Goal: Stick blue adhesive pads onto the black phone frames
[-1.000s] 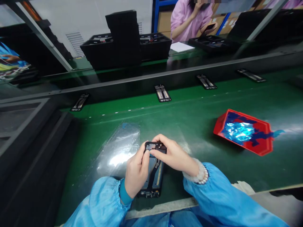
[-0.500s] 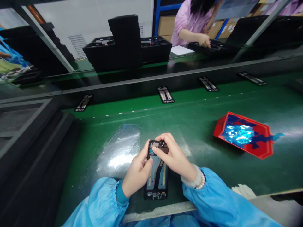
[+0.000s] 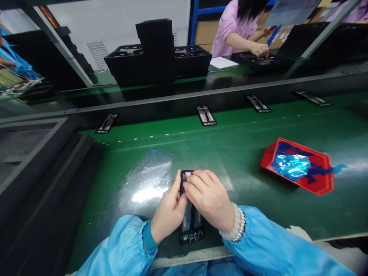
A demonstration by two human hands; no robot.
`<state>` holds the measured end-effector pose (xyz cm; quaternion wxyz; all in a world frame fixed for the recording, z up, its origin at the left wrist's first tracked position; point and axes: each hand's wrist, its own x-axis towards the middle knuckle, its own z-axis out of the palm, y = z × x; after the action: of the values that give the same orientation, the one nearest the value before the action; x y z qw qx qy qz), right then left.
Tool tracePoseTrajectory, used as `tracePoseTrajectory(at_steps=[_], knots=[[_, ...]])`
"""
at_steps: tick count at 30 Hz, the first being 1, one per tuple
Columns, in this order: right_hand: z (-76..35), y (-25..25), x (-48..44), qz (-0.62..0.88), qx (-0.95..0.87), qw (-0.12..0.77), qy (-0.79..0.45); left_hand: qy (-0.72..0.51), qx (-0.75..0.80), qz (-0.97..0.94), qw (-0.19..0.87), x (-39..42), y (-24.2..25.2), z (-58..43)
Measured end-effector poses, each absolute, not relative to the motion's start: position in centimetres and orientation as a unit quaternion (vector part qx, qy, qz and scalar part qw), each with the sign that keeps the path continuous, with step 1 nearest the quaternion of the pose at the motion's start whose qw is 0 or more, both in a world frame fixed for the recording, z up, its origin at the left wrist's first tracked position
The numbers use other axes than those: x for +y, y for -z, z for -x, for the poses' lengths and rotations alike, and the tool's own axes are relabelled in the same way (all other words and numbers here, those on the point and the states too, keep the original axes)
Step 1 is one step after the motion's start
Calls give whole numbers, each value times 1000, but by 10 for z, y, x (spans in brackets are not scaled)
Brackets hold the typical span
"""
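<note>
An opened phone frame [image 3: 192, 234] lies lengthwise in front of me at the bench's near edge, its inner parts facing up. My left hand [image 3: 169, 212] grips its left side, thumb and fingers near the upper part. Over the upper right of the frame is my right hand [image 3: 209, 199], its fingers bent and pressed together at the inner parts. Whatever these fingertips pinch is hidden. A clear plastic sheet [image 3: 155, 176] lies flat on the green mat just beyond my left hand.
A red bin [image 3: 319, 188] with blue film scraps [image 3: 291, 165] stands right. Along the back ledge lie several phone frames [image 3: 206, 115]. Black trays [image 3: 54, 153] are stacked at left. Across the divider, a person's hand [image 3: 259, 50] reaches into a black tray [image 3: 244, 60].
My right hand has turned over the phone frame, its fingers now bunched and covering more of the upper part. My left hand keeps its hold. The view has shifted slightly.
</note>
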<state>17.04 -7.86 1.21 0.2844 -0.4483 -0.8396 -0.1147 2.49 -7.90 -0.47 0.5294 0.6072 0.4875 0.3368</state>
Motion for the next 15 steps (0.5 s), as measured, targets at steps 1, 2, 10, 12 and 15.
tracePoseTrajectory(at_steps=[1, 2, 10, 12, 15], knots=[[-170, -12, -78, 449, -839, 287, 112, -327, 487, -614, 528, -79, 5, -24], [-170, -11, -78, 453, -835, 294, 103, -318, 485, -619, 529, -79, 5, -24], [-159, -1, -82, 590, -718, 368, 10, -361, 460, -564, 583, -79, 8, -31], [-164, 0, -87, 606, -698, 380, 35, -370, 458, -543, 599, -79, 8, -33], [-199, -8, -93, 633, -659, 389, 119, -388, 469, -516, 603, -75, 8, -33]])
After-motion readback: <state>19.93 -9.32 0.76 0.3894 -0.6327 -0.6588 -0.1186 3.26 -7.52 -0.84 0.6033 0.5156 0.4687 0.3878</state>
